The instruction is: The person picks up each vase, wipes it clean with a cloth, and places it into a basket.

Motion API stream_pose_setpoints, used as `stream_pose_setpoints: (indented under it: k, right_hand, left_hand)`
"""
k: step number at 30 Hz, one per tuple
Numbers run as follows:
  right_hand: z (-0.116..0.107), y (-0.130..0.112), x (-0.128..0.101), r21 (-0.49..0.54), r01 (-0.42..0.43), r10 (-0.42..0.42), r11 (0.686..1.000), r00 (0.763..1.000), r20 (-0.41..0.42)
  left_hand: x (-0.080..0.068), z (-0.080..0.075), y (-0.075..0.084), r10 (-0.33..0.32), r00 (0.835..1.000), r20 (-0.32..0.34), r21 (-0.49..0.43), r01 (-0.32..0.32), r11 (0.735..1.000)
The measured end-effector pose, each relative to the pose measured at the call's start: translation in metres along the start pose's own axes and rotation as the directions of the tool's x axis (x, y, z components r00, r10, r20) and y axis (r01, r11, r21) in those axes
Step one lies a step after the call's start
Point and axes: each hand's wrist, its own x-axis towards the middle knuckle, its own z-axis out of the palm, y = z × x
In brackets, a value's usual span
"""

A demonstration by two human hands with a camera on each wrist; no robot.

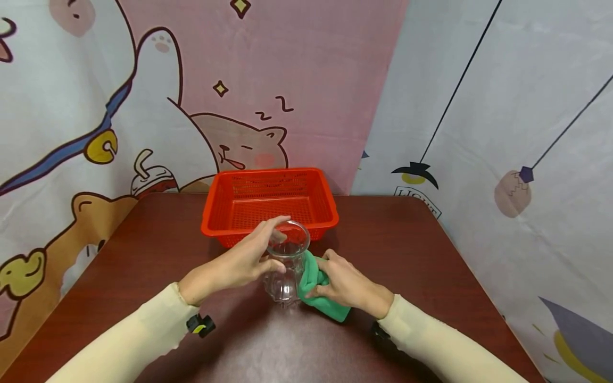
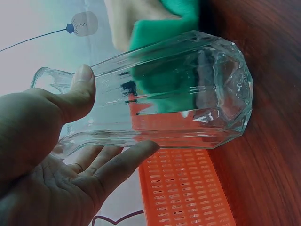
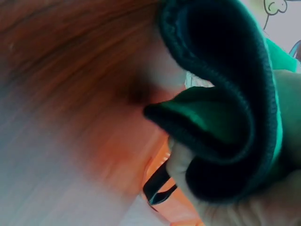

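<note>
A clear faceted glass pitcher (image 1: 286, 261) stands upright on the dark red table (image 1: 407, 250). My left hand (image 1: 241, 261) grips its upper part, thumb on the near side and fingers round the rim. In the left wrist view the glass pitcher (image 2: 188, 94) lies between my thumb (image 2: 77, 96) and fingers (image 2: 120, 162). My right hand (image 1: 342, 284) holds a folded green cloth (image 1: 318, 290) and presses it against the pitcher's right side. The right wrist view shows the green cloth (image 3: 235, 117) bunched close to the lens.
An orange perforated plastic basket (image 1: 270, 201) sits just behind the pitcher, also seen as the orange basket (image 2: 183, 188) in the left wrist view. Printed cartoon curtains hang behind and on both sides of the table.
</note>
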Motion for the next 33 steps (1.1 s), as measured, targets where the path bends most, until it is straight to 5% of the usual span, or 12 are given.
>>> stream_pose_setpoints:
  k: [8, 17, 33]
  right_hand:
    - [0.007, 0.003, -0.004, -0.033, -0.09, 0.093, 0.995, 0.994, 0.066]
    - [0.01, 0.007, 0.001, 0.014, -0.008, 0.008, 1.0, 1.0, 0.009]
    - [0.011, 0.01, 0.0, 0.202, 0.002, 0.001, 0.979, 1.0, -0.016]
  left_hand:
    - [0.001, 0.001, -0.001, 0.0, 1.0, 0.006, 0.014, 0.0, 1.0]
    - [0.002, -0.001, -0.001, -0.009, 1.0, 0.01, 0.026, 0.009, 1.0]
    - [0.001, 0.0, -0.002, -0.003, 1.0, 0.005, 0.026, 0.003, 1.0]
